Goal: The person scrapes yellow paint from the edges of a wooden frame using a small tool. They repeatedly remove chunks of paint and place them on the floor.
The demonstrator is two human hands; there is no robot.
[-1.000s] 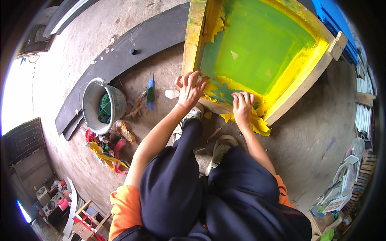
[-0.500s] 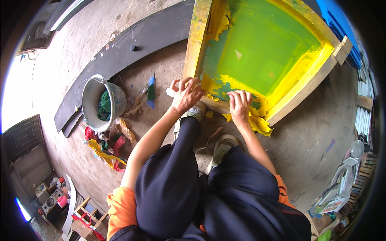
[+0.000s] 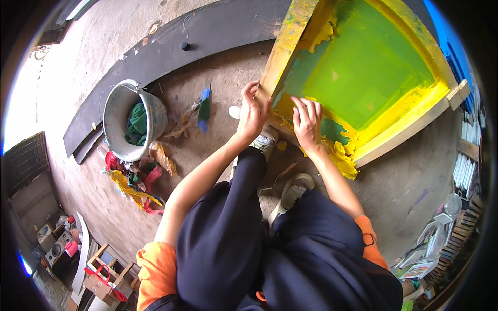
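A wooden screen frame (image 3: 381, 150) with green mesh (image 3: 363, 67) leans in front of me at the upper right. Yellow film (image 3: 404, 111) lines its inner edges, ragged and lifted at the near left corner. Around that corner's wooden side my left hand (image 3: 252, 115) is closed, thumb toward the mesh. My right hand (image 3: 308, 123) has its fingers curled in a pinch at the film's torn edge, over the near rail. A loose yellow flap (image 3: 340, 158) hangs over the rail beside my right wrist. What lies between the right fingertips is mostly hidden.
At left stands a grey bucket (image 3: 159, 115) with green cloth inside. Coloured scraps (image 3: 132, 192) lie below it, and a blue-and-green strip (image 3: 204, 111) sits nearer the frame. A long dark panel (image 3: 171, 49) runs behind. My shoes (image 3: 290, 194) are close to the frame.
The view has shifted, so the frame appears further right. My left hand has turned from spread over the corner to closed around its side. My right hand stays at the torn film.
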